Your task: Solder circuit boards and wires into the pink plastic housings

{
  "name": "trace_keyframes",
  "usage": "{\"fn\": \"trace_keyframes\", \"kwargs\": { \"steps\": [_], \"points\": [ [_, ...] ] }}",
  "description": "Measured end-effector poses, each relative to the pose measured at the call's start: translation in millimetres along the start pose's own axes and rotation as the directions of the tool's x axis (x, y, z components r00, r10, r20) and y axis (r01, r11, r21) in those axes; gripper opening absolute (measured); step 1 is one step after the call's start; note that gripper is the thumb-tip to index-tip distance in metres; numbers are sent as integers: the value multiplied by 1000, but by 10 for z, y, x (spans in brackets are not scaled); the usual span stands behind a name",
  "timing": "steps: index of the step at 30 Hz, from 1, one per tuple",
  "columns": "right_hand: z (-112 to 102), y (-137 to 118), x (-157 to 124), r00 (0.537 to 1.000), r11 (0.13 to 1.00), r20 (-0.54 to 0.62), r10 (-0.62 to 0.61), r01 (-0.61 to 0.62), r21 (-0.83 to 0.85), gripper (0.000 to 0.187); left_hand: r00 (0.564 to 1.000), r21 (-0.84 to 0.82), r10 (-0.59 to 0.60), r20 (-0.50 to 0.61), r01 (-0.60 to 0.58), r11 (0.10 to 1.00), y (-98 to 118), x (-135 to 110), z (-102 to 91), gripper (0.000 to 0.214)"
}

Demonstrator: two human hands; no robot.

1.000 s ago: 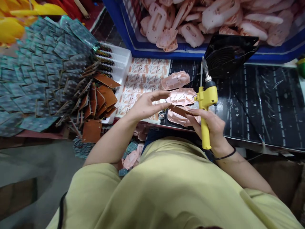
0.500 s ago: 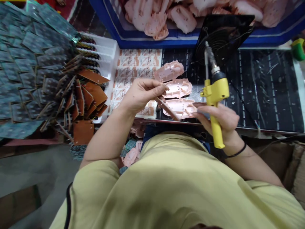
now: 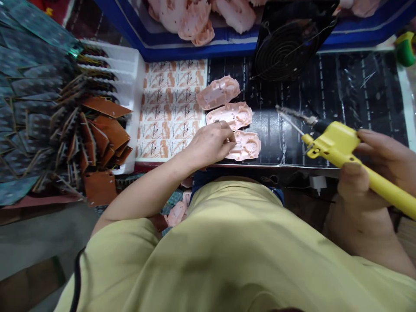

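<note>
A fanned pile of grey-green circuit boards (image 3: 22, 82) fills the far left, with brown-backed boards (image 3: 112, 132) leaning out of it beside a white foam tray (image 3: 131, 69). Next comes a sheet of printed stickers (image 3: 157, 93); each carries a line of dark script too small to read

Three pink plastic shell halves lie hollow side up in a rough column: the farthest shell (image 3: 221, 92), the middle shell (image 3: 229, 115) and the nearest shell (image 3: 250, 145). The left hand (image 3: 209, 147) is over the left end of the nearest one, thumb and fingers drawn together; whether something is pinched there I cannot tell. The shells look light, stiff and rather smooth; the outer rim should be the safe hold, since the thin posts inside could snap

Behind stands a black fan (image 3: 286, 52) against the blue crate (image 3: 240, 55). The black mat (image 3: 351, 91) repeats a small white word, apparently beginning "BE"

At right, well apart from the left hand, the right hand (image 3: 364, 197) is closed around the yellow soldering gun (image 3: 341, 138), tip pointing left. It looks rigid and fairly light; the handle is the place to grip, never the metal tip
</note>
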State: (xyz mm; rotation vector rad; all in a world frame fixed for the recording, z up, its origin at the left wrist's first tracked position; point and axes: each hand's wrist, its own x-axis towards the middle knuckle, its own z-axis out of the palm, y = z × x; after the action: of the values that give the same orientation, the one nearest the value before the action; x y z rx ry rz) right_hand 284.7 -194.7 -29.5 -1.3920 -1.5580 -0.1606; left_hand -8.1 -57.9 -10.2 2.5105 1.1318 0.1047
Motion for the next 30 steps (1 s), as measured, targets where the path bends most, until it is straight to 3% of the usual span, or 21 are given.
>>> {"fn": "trace_keyframes", "kwargs": {
  "steps": [2, 6, 14, 19, 25, 30],
  "points": [
    [29, 57, -25, 1000, 989, 12, 8, -10, 149, 40, 1000, -33, 7, -20, -8, 999, -16, -8, 24, 22],
    [151, 191, -92, 980, 923, 196, 21, -94, 372, 52, 1000, -34, -5, -17, 5, 999, -28, 7, 43, 22],
    [390, 320, -60, 972, 787, 190, -135, -12, 617, 38, 1000, 7, 10, -28, -10, 1000, -9, 39, 48, 23],
    [448, 301, 26, 957, 775, 224, -186, 2, 633, 26, 999, 13, -8, -36, 9, 1000, -8, 37, 53, 21],
    [403, 324, 123, 927, 784, 219, -304, 113, 611, 26, 999, 40, 1, -46, 1, 999, -12, 40, 69, 22],
    [286, 386, 104, 974, 800, 127, -190, 79, 595, 34, 999, 55, -1, -46, 3, 999, -6, 51, 66, 22]
  ]
}}
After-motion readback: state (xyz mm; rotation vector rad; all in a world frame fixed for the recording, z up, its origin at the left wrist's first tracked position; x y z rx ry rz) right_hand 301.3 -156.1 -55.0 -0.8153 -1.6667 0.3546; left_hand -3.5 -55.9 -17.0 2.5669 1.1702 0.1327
